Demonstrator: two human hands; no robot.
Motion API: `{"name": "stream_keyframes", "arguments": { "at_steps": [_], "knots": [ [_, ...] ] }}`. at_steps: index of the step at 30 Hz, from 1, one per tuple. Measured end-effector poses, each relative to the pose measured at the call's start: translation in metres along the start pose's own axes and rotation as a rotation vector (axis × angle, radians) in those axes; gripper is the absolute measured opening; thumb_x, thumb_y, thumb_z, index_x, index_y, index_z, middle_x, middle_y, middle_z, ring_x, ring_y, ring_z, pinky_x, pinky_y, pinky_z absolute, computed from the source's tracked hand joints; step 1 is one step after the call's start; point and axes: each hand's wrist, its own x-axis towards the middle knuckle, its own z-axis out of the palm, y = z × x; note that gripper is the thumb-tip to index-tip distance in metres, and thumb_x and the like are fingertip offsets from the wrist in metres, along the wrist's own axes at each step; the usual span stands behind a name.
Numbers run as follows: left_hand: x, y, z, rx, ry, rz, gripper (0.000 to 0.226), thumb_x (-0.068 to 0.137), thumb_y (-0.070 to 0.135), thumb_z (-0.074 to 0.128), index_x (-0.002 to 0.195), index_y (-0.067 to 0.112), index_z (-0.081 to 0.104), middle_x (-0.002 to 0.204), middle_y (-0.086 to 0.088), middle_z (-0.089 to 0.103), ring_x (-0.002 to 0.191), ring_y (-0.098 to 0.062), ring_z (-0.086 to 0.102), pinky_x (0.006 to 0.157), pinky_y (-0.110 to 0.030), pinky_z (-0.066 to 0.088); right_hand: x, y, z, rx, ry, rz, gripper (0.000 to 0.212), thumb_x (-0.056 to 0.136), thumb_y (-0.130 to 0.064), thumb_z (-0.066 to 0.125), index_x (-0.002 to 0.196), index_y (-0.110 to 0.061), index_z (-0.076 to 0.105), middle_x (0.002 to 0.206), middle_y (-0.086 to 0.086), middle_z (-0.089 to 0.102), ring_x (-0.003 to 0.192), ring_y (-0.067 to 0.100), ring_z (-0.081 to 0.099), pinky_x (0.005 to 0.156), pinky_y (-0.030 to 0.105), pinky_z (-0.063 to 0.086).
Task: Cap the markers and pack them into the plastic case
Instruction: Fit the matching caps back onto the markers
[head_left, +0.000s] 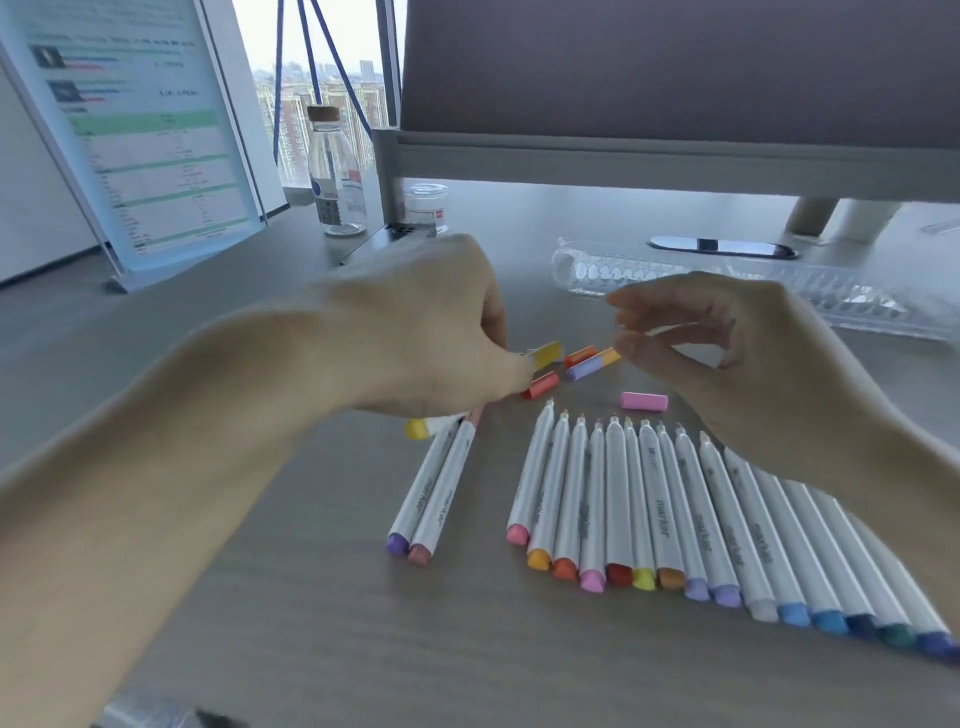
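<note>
Plastic case (841, 304) was sitting way at the back of the counter (311, 623), past the right hand (737, 358), and as far as I could see its slots had nothing in them. So packing hadn't started at all.

Capping was barely going either. The long row of markers (623, 493) lay side by side near the front with bare tips pointing away, none of the visible ones capped. A pair of markers (441, 483) lay off to the left of that row, but their tips sat under the left hand (426, 322), so I couldn't tell if those were done.

The left hand was curled round what looked like a yellow marker (418, 428), with a yellow cap (545, 355) poking out past the thumb. My guess was that one had just been capped, or nearly.

The right hand hung over the loose caps with fingers loosely bent, thumb and forefinger apart, gripping nothing I could see. A pink cap (644, 401), a red cap (540, 386) and a few more were scattered between the hands.
</note>
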Motion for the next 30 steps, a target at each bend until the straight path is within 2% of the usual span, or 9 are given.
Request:
{"name": "stream_keyframes", "arguments": {
  "at_steps": [2, 4, 7, 9, 13, 18, 21, 26, 30],
  "knots": [
    [-0.004, 0.002, 0.002, 0.093, -0.042, -0.06, 0.056, 0.058, 0.069, 0.05, 0.071, 0.021, 0.077, 0.065, 0.001, 0.071, 0.068, -0.021, 0.068, 0.063, -0.037, 0.061, 0.0, -0.001, -0.002, -0.005, 0.004, 0.012, 0.021, 0.09, -0.035, 0.07, 0.11, -0.036, 0.074, 0.093, -0.023, 0.075, 0.078, -0.012, 0.068, 0.071, 0.014, 0.052],
    [-0.009, 0.004, 0.007, 0.143, -0.1, -0.082, 0.047, 0.062, 0.057, 0.055, 0.071, 0.015, 0.073, 0.066, -0.005, 0.069, 0.065, -0.027, 0.064, 0.063, -0.042, 0.06, -0.001, -0.002, -0.001, -0.022, -0.014, 0.014, 0.016, 0.092, -0.032, 0.07, 0.107, -0.033, 0.076, 0.09, -0.021, 0.075, 0.072, -0.013, 0.066, 0.064, 0.005, 0.045],
    [-0.014, 0.004, 0.016, 0.161, -0.141, -0.101, 0.038, 0.075, 0.049, 0.064, 0.066, 0.012, 0.064, 0.062, -0.004, 0.061, 0.061, -0.026, 0.058, 0.06, -0.038, 0.056, -0.002, -0.002, 0.0, -0.066, -0.031, 0.024, 0.016, 0.092, -0.034, 0.07, 0.107, -0.031, 0.077, 0.088, -0.022, 0.073, 0.083, -0.011, 0.066, 0.067, 0.0, 0.041],
    [-0.017, 0.004, 0.02, 0.156, -0.146, -0.115, 0.037, 0.079, 0.045, 0.066, 0.065, 0.012, 0.062, 0.061, -0.003, 0.06, 0.061, -0.025, 0.058, 0.055, -0.034, 0.051, -0.002, -0.001, -0.001, -0.069, -0.038, 0.035, 0.015, 0.092, -0.035, 0.07, 0.106, -0.032, 0.077, 0.087, -0.021, 0.073, 0.083, -0.011, 0.065, 0.068, -0.001, 0.041],
    [-0.018, -0.002, 0.026, 0.146, -0.138, -0.128, 0.04, 0.079, 0.048, 0.068, 0.06, 0.014, 0.057, 0.055, 0.0, 0.054, 0.055, -0.022, 0.055, 0.051, -0.03, 0.043, -0.002, -0.002, -0.002, -0.066, -0.039, 0.029, 0.012, 0.092, -0.034, 0.07, 0.102, -0.034, 0.078, 0.083, -0.021, 0.072, 0.08, -0.01, 0.065, 0.066, 0.002, 0.044],
    [-0.018, -0.011, 0.029, 0.124, -0.137, -0.1, 0.04, 0.079, 0.052, 0.07, 0.065, 0.016, 0.064, 0.057, 0.001, 0.059, 0.056, -0.02, 0.058, 0.056, -0.038, 0.053, -0.001, -0.003, 0.0, -0.074, -0.061, 0.041, 0.013, 0.092, -0.033, 0.07, 0.102, -0.034, 0.078, 0.086, -0.019, 0.074, 0.08, -0.007, 0.066, 0.074, 0.013, 0.054],
    [-0.016, -0.013, 0.032, 0.099, -0.129, -0.083, 0.036, 0.082, 0.048, 0.07, 0.067, 0.016, 0.066, 0.055, 0.002, 0.056, 0.054, -0.019, 0.055, 0.055, -0.036, 0.051, -0.002, -0.003, 0.001, -0.076, -0.066, 0.036, 0.013, 0.091, -0.036, 0.07, 0.101, -0.034, 0.078, 0.085, -0.02, 0.075, 0.08, -0.006, 0.067, 0.078, 0.021, 0.057],
    [-0.015, -0.015, 0.035, 0.055, -0.088, -0.069, 0.035, 0.085, 0.044, 0.073, 0.065, 0.017, 0.067, 0.052, 0.006, 0.057, 0.053, -0.014, 0.057, 0.05, -0.023, 0.038, -0.002, -0.001, 0.001, -0.063, -0.079, 0.036, 0.01, 0.092, -0.032, 0.07, 0.096, -0.037, 0.077, 0.08, -0.019, 0.074, 0.073, -0.005, 0.068, 0.071, 0.018, 0.054],
    [-0.015, -0.008, 0.037, 0.002, 0.03, -0.04, 0.04, 0.088, 0.048, 0.071, 0.061, 0.019, 0.061, 0.059, 0.006, 0.058, 0.059, -0.015, 0.059, 0.052, -0.024, 0.036, -0.001, -0.001, 0.002, -0.069, -0.086, 0.041, 0.009, 0.092, -0.031, 0.071, 0.095, -0.037, 0.077, 0.079, -0.019, 0.074, 0.072, -0.004, 0.068, 0.07, 0.017, 0.054]
  ]
}}
